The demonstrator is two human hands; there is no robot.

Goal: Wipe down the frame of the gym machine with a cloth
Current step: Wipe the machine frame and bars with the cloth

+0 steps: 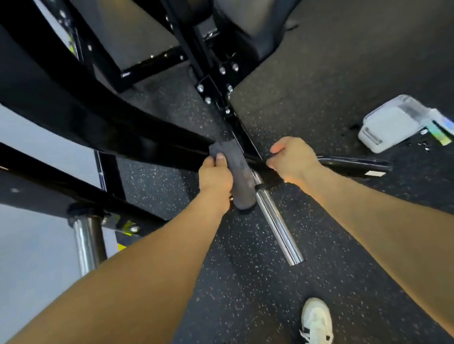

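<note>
Cloth (pixel 239 174) pinched in left hand (pixel 215 176), draped against black frame (pixel 117 134).

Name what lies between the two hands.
In the head view, the dark cloth held by the left hand, then the chrome peg, before the right hand.

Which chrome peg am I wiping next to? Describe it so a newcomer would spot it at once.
Start at the black frame crossing the speckled floor. Where its beams meet between the two hands, a chrome peg juts toward the white shoes. Unlike the upright chrome post at left, it slants beside the hanging grey cloth.
</note>
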